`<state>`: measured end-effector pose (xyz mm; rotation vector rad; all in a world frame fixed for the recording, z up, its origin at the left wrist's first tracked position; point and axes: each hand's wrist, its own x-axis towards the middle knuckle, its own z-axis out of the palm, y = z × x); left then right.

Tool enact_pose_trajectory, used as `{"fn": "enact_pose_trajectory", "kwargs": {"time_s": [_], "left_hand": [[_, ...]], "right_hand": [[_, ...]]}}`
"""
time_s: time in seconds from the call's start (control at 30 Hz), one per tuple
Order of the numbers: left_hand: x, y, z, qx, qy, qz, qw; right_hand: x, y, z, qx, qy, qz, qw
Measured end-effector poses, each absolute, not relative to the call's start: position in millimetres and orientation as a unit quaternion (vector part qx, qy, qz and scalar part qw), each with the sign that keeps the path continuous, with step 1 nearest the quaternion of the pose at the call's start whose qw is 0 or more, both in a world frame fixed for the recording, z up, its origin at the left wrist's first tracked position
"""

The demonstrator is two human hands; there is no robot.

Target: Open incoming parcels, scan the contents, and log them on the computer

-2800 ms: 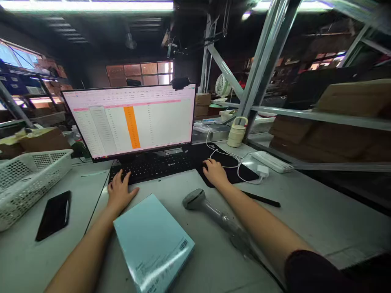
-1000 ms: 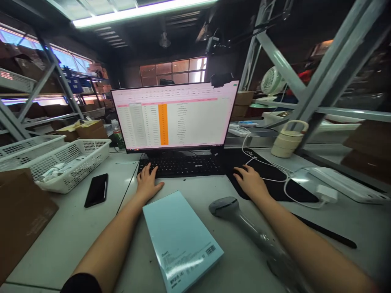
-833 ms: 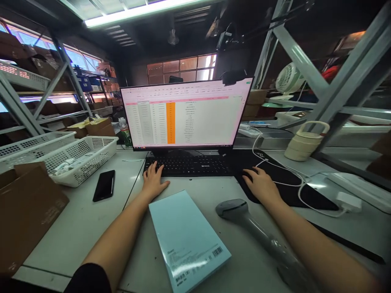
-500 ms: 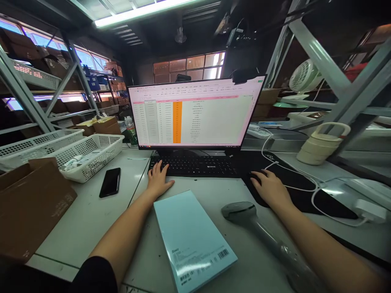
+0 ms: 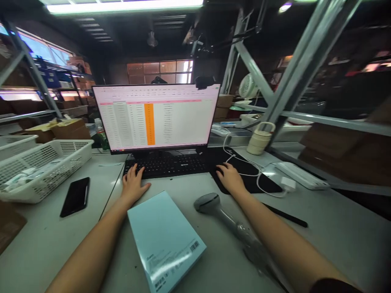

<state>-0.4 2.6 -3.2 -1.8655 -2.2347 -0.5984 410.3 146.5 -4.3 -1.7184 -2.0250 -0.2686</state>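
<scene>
My left hand (image 5: 133, 184) lies with spread fingers on the left end of the black keyboard (image 5: 171, 164), holding nothing. My right hand (image 5: 231, 179) is curved over a dark computer mouse, mostly hidden beneath it, on the black mouse pad (image 5: 259, 183). Between my forearms lies a light-blue box (image 5: 165, 236), with printed text and a barcode facing up. Right of the box, a grey handheld barcode scanner (image 5: 210, 203) rests on the table, its handle toward me. Behind the keyboard, a monitor (image 5: 183, 122) displays a spreadsheet with an orange column.
On the left are a black phone (image 5: 75, 196), a white plastic basket (image 5: 58, 179) holding small packets, and a cardboard box (image 5: 9, 224). A cream cup with a handle (image 5: 258, 142), a white charger (image 5: 288, 184) with cables and a white power strip (image 5: 301, 175) stand right. Metal shelf posts rise beyond.
The view has turned to the right, so everything on the table sits further left. Both hands keep their places on the keyboard and the mouse pad.
</scene>
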Motion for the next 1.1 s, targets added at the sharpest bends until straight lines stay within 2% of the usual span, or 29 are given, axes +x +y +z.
{"fn": "enact_pose_trajectory", "kwargs": {"time_s": [0.2, 0.67, 1.1], "left_hand": [[-3, 5, -9, -0.631, -0.742, -0.202, 0.101], [1, 3, 4, -0.623, -0.754, -0.201, 0.054], [1, 1, 6, -0.626, -0.752, -0.201, 0.045]], "right_hand": [[407, 138, 2, -0.637, -0.731, -0.077, 0.23], [418, 162, -17, -0.606, -0.744, -0.126, 0.252], [414, 162, -15, -0.606, -0.747, -0.119, 0.246]]}}
